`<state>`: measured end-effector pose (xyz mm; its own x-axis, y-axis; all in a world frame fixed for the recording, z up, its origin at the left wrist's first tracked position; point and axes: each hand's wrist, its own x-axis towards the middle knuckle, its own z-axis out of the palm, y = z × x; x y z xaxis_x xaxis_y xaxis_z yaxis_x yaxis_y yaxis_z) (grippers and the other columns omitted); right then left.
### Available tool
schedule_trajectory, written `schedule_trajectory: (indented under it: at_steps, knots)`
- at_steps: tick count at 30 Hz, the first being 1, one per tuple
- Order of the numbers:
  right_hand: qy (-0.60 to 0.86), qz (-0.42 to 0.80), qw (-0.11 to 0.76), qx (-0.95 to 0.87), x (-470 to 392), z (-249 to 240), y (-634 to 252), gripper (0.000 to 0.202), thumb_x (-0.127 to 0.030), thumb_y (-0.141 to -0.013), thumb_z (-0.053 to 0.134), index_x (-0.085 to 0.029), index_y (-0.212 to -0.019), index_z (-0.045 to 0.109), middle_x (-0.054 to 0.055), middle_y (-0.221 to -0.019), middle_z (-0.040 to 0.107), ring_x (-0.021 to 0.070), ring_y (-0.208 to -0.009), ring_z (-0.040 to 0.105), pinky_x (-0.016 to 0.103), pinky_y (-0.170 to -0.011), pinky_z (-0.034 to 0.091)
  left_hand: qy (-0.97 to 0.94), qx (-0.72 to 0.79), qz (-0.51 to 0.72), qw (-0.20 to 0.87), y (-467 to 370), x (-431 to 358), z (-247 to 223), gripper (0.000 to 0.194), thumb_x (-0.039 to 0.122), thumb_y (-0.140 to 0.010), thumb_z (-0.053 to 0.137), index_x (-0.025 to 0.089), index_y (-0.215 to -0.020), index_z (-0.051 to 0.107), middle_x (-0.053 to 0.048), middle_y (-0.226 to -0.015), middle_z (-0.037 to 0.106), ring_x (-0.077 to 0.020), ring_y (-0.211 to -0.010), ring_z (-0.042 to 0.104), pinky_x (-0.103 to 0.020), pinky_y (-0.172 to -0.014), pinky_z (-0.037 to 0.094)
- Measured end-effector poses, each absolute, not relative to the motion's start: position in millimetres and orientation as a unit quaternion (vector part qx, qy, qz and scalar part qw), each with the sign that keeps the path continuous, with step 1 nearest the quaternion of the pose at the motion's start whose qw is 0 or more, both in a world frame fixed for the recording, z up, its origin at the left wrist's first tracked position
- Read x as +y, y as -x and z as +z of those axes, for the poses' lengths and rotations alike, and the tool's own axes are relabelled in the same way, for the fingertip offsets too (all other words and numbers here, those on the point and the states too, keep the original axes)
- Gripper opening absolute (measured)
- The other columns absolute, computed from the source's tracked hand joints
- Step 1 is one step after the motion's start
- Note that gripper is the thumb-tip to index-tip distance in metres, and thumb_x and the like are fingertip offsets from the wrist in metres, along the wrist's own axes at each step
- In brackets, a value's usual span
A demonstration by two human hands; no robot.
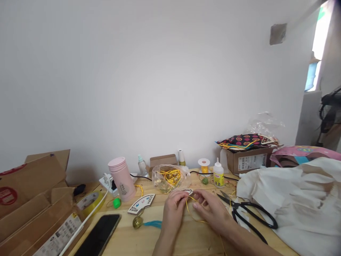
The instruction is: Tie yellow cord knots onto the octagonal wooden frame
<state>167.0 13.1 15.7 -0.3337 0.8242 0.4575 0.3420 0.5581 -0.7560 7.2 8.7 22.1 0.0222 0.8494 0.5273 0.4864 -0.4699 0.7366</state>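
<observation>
A pale wall [170, 89] stands at 12 o'clock from the person's hands, behind a wooden table [135, 245]. At 9 o'clock sits an open cardboard carton [29, 227]; at 3 o'clock, a rumpled white cloth [293, 199]. A smaller carton [230, 160] at 2 o'clock is heaped with patterned fabric [239, 140].

At the clock's centre, the left hand [173, 209] has thumb and fingertips pinched together on a yellow cord [198, 220], which loops down towards the right wrist. The right hand [211, 209] is half curled just beside it, thumb apart from forefinger; whether it grips the cord I cannot tell.

Black-handled scissors [236, 205] lie at 4 o'clock, blades slightly parted. A phone [98, 234] is at 8 o'clock, a pink flask [122, 181] at 10, a clear bag [160, 183] at 11, and a glue bottle [218, 176] at 1.

At 9 o'clock, nearer than the carton, lies 1 fan-shaped plaque [141, 203] with a gold bell [137, 222] and blue tassel [153, 224]. A 2nd plaque [189, 192], partly hidden, is at the left fingertips.
</observation>
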Motion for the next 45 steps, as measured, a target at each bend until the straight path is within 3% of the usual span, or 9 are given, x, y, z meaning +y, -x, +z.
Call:
schedule_trajectory:
  at_steps: [9,11,15,19,25,28,32,41,45]
  knots:
    - [0.41,0.168,0.394,-0.805,0,22,-155,0.01,-0.017,-0.064,0.052,-0.02,-0.072,0.048,0.002,-0.08,0.051,0.0184,-0.074,0.047,0.027,-0.064,0.034,-0.732,0.482,0.458,0.149,-15,5,25,0.015,0.013,-0.074,0.048,0.019,-0.072,0.062,-0.005,-0.082,0.062,-0.0177,-0.082,0.053,-0.032,-0.077,0.041]
    - [0.399,0.237,0.413,-0.784,5,16,-155,0.003,-0.019,-0.068,0.047,-0.019,-0.066,0.048,0.001,-0.074,0.051,0.0173,-0.071,0.046,0.027,-0.063,0.033,-0.735,0.482,0.454,0.147,-15,4,23,0.014,0.014,-0.074,0.048,0.019,-0.073,0.062,-0.006,-0.082,0.062,-0.018,-0.082,0.053,-0.032,-0.077,0.041]
    - [0.337,0.505,0.435,-0.665,18,7,-154,0.031,-0.045,-0.072,0.042,-0.017,-0.059,0.047,0.0,-0.057,0.047,0.0128,-0.052,0.044,0.024,-0.051,0.034,-0.729,0.49,0.449,0.165,-15,5,20,0.014,0.013,-0.072,0.05,0.018,-0.072,0.063,-0.007,-0.084,0.061,-0.0188,-0.083,0.053,-0.033,-0.077,0.042]
    - [0.326,0.603,0.406,-0.604,25,6,-155,0.048,-0.063,-0.066,0.037,-0.016,-0.064,0.046,-0.004,-0.051,0.042,0.004,-0.03,0.024,0.018,-0.03,0.018,-0.705,0.493,0.473,0.193,-13,5,23,0.014,0.018,-0.066,0.057,0.019,-0.079,0.063,-0.008,-0.092,0.059,-0.0203,-0.089,0.052,-0.033,-0.081,0.04]
    - [0.318,0.665,0.382,-0.557,22,17,-161,0.046,-0.063,-0.067,0.038,-0.017,-0.067,0.044,-0.009,-0.04,0.032,0.0033,-0.027,0.012,0.016,-0.027,0.008,-0.542,0.538,0.439,0.473,-11,-3,25,0.041,0.049,-0.067,0.05,0.011,-0.056,0.058,0.0,-0.041,0.05,-0.0093,-0.033,0.043,-0.02,-0.037,0.034]
    - [0.294,0.658,0.398,-0.568,18,19,-159,0.044,-0.06,-0.069,0.041,-0.016,-0.065,0.045,-0.008,-0.042,0.034,0.0044,-0.03,0.02,0.016,-0.03,0.012,-0.472,0.485,0.34,0.653,-20,-13,26,0.048,0.054,-0.068,0.048,0.008,-0.067,0.061,-0.008,-0.055,0.061,-0.0116,-0.041,0.053,-0.019,-0.04,0.037]
    - [0.254,0.562,0.442,-0.651,10,19,-158,0.042,-0.054,-0.077,0.038,-0.016,-0.061,0.044,-0.003,-0.055,0.04,0.0085,-0.047,0.036,0.018,-0.042,0.029,-0.363,0.397,0.402,0.741,-36,-20,28,0.04,0.048,-0.074,0.045,0.01,-0.071,0.06,-0.009,-0.064,0.063,-0.015,-0.058,0.06,-0.024,-0.056,0.043]
    - [0.232,0.623,0.381,-0.643,6,14,-157,0.037,-0.051,-0.08,0.035,-0.018,-0.063,0.033,-0.005,-0.057,0.027,0.008,-0.048,0.025,0.017,-0.041,0.021,-0.171,0.362,0.523,0.753,-36,-11,17,0.007,0.019,-0.07,0.06,0.012,-0.072,0.058,-0.005,-0.067,0.066,-0.0159,-0.065,0.061,-0.029,-0.066,0.045]
    - [0.261,0.464,0.353,-0.77,5,14,-160,0.032,-0.039,-0.084,0.03,-0.017,-0.065,0.041,-0.002,-0.061,0.038,0.0105,-0.054,0.035,0.019,-0.048,0.028,-0.185,0.362,0.51,0.759,-36,-11,19,0.015,0.025,-0.069,0.061,0.011,-0.073,0.059,-0.006,-0.062,0.065,-0.0144,-0.055,0.059,-0.025,-0.056,0.045]
